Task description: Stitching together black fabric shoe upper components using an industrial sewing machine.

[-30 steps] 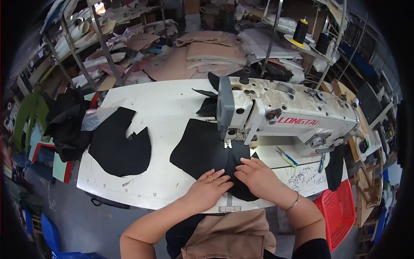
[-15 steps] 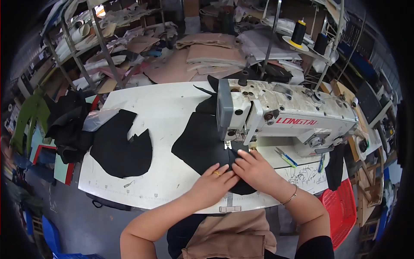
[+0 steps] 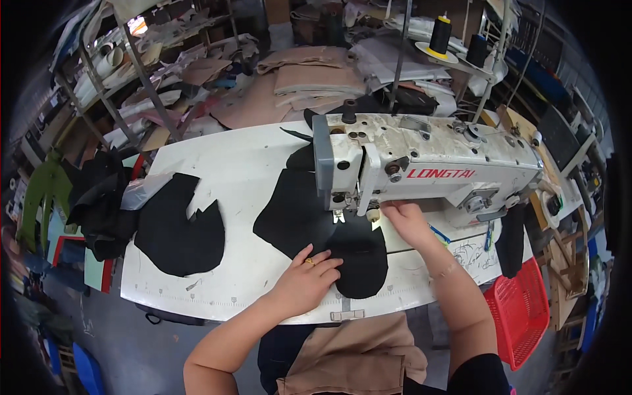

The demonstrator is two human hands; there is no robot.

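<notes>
My left hand [image 3: 308, 282] lies with its fingers stretched out on the near left part of a black fabric piece [image 3: 289, 214], holding it against the white sewing table. The fabric runs under the presser foot [image 3: 338, 216] of a sewing machine [image 3: 428, 158], and a rounded black part [image 3: 362, 263] of it spreads toward me. To the right of the needle area, my right hand [image 3: 405, 222] reaches in below the machine arm. Its fingers are bent and close together; what they hold, if anything, cannot be made out. Blue-handled thread snips [image 3: 438, 234] show partly beside the right wrist.
Another black fabric cutout [image 3: 179, 230] lies on the table's left, beside a dark fabric heap [image 3: 102, 204]. A red plastic basket [image 3: 520, 316] stands below the right edge. Thread cones [image 3: 440, 36] stand behind the machine, and stacked brown fabric [image 3: 319, 80] lies beyond the table.
My right hand has left the fabric beside my left hand and moved right and away from me, below the machine arm. My left hand stays on the fabric. The whole view has shifted slightly.
</notes>
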